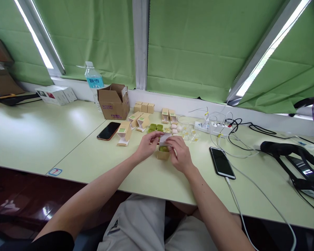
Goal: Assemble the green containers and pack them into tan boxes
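Observation:
A small kraft cardboard box (163, 155) stands on the table between my hands, with a green piece (163, 149) inside its opening. Its white inner flap (164, 137) is raised. My left hand (147, 143) pinches the left edge of that flap with thumb and fingers. On the other side, my right hand (180, 153) has its fingers closed at the flap's right edge and the box's side. Just behind are several green square containers (156, 127), pale pink rounded pieces (174, 129) and clear plastic pieces (189, 132).
Several opened kraft boxes (124, 134) and closed ones (144, 107) stand behind. At left are a phone (109, 131), a larger carton (114, 104) and a water bottle (94, 80). At right lie a charging phone (222, 163), a power strip (214, 128), cables and a black headset (290, 150).

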